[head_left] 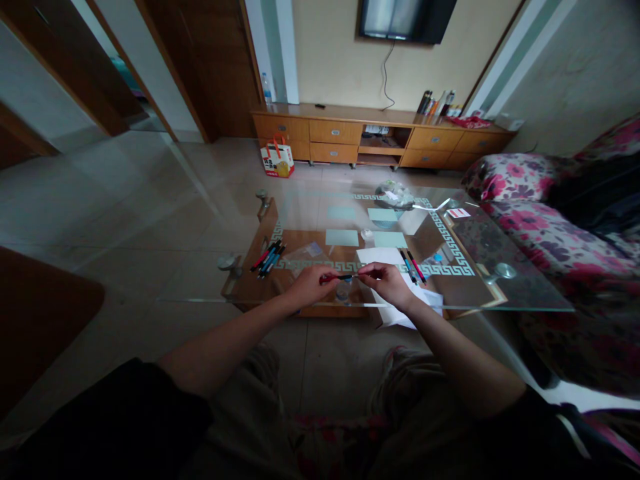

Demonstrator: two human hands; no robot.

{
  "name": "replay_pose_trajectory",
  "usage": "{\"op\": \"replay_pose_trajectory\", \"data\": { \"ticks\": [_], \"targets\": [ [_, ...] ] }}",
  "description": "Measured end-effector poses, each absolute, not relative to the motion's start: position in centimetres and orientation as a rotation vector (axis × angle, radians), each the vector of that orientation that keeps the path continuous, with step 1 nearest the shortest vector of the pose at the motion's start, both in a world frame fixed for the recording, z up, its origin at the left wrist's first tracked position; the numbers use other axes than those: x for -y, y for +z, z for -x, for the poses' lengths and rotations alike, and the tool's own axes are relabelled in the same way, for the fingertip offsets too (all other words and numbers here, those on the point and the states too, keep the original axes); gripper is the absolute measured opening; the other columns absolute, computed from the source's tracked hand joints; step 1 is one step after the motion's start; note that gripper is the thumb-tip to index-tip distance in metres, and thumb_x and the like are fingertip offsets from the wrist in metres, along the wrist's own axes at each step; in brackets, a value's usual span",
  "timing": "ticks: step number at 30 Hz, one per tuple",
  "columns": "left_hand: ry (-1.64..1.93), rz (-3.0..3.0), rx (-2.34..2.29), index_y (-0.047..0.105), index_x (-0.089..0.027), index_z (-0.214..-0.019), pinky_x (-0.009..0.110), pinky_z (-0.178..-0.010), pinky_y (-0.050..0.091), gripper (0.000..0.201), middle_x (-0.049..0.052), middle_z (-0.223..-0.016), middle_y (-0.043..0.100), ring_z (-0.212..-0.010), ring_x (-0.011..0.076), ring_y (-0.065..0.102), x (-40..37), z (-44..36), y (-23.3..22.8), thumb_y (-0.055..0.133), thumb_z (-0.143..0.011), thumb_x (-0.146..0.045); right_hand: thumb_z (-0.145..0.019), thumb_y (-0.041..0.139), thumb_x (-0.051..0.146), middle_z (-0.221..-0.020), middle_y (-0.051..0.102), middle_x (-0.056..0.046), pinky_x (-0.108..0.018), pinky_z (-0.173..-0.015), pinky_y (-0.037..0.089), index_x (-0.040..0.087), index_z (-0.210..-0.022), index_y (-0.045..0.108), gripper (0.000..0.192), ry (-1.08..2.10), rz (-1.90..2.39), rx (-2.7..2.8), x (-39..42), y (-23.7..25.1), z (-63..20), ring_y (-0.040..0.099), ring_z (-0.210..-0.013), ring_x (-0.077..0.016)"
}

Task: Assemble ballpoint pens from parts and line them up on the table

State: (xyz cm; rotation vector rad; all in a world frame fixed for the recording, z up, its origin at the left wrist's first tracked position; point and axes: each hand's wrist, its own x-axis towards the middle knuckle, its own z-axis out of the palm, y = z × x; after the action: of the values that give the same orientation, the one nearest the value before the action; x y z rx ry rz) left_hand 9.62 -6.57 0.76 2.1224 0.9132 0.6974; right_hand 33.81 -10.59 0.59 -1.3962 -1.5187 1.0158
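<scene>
Over the near edge of the glass table, a slim dark pen (pixel 345 277) with some red on it spans the gap between my hands. My left hand (pixel 313 285) is closed around the red end. At the other end, the fingertips of my right hand (pixel 387 283) pinch the thin tip; whether a separate small part is in them I cannot tell. A bunch of several pens (pixel 269 258) in black, red and blue lies left of my hands. To the right, a blue-and-black pen (pixel 408 267) and a red-and-black pen (pixel 417 267) lie side by side near white paper (pixel 385 256).
The glass table (pixel 525 293) has metal supports and a patterned border. A clear plastic bag (pixel 305 253) lies near the left pens. A crumpled plastic bag (pixel 395 195) sits at the far side. Beyond stand a wooden cabinet (pixel 335 131) and a paper bag (pixel 277 160); a floral sofa (pixel 525 220) is at right.
</scene>
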Motion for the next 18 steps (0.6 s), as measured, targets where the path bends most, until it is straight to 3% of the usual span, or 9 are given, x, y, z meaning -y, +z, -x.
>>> {"op": "replay_pose_trajectory", "data": {
  "ticks": [18],
  "targets": [
    [0.683,-2.125,-0.869,0.075,-0.017,-0.102,0.027,-0.077,0.051,0.022,0.006,-0.097,0.075,-0.084,0.0166,0.067,6.59,-9.6,0.78,0.061,-0.088,-0.028,-0.074,0.073,0.043,-0.085,0.072,-0.005,-0.03,-0.073,0.051,0.016,-0.091,0.072,0.032,1.095,1.376,1.507,11.19,1.6,-33.11,0.064,-0.076,-0.0165]
  ]
}}
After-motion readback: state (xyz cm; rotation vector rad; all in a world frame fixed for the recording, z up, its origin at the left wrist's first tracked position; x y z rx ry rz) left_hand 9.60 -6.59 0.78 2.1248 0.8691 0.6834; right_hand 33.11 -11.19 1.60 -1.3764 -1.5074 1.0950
